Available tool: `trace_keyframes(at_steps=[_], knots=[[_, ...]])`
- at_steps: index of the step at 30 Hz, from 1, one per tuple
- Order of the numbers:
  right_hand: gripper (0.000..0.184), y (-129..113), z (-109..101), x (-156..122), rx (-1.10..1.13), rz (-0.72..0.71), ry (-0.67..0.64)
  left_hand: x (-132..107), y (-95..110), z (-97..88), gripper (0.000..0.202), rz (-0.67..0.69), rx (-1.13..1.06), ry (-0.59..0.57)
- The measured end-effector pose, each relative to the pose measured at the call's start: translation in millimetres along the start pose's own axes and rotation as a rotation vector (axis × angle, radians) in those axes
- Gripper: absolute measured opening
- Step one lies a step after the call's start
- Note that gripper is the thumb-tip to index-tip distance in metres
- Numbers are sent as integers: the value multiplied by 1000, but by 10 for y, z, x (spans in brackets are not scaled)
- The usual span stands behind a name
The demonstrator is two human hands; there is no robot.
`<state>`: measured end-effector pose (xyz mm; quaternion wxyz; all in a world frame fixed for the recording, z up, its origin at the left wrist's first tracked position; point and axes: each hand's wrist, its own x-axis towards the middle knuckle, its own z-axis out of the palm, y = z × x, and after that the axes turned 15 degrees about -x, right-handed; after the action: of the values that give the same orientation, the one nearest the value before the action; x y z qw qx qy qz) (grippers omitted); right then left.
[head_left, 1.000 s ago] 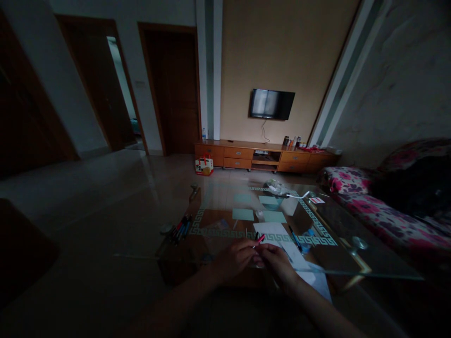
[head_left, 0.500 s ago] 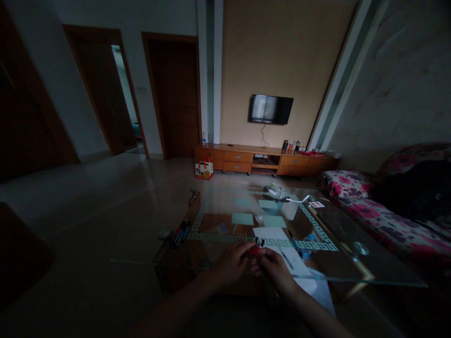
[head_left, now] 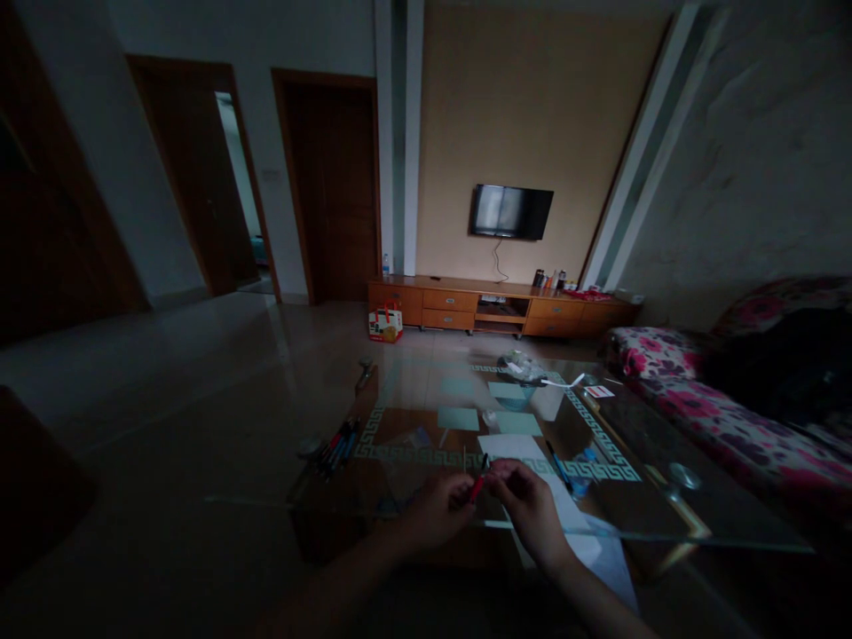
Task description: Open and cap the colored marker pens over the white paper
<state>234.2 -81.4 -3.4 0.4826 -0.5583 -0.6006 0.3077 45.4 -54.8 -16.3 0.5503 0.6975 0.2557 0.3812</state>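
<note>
Over the near edge of the glass table, my left hand is closed round a slim red pen with a black end pointing up. My right hand is closed in a pinch close beside the pen's upper part; what lies between its fingertips is too small and dark to make out. White paper sheets lie under and beyond my right hand. A dark blue pen rests at the paper's right side.
Several pens lie bunched at the table's left. A clear plastic bag and a white card are toward the far side. A flowered sofa stands on the right, a TV cabinet beyond.
My hands have drawn slightly apart, the left moving down and left. The red pen has turned from nearly level to more upright, and one black end shows now instead of two.
</note>
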Motion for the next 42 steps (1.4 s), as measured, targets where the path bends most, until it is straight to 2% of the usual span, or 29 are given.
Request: trace_keyframes(at_steps=[7,12,20,26,29,32,35,39,42], knots=[[31,-66,39,-12,-114,-81,20,4,-91,6,15,14,-20,32],[30,-57,51,4,-121,-92,60,18,-61,0,16,7,-46,51],[26,-133,115,6,-218,-176,20,17,-57,-46,26,6,-68,82],[23,-272,187,19,-326,-290,-19,44,-62,-65,16,55,-102,105],[24,-282,220,41,-330,-304,-30,84,-94,-67,14,53,-161,131],[30,-226,228,74,-303,-244,34,134,-143,-87,12,53,-172,260],[24,-127,208,98,-363,-207,52,183,-185,-134,14,52,-145,401],[21,-24,175,56,-585,-214,-149,200,-218,-209,22,4,-211,485],[25,2,168,-14,-723,-234,-293,161,-216,-259,46,-32,-246,512]])
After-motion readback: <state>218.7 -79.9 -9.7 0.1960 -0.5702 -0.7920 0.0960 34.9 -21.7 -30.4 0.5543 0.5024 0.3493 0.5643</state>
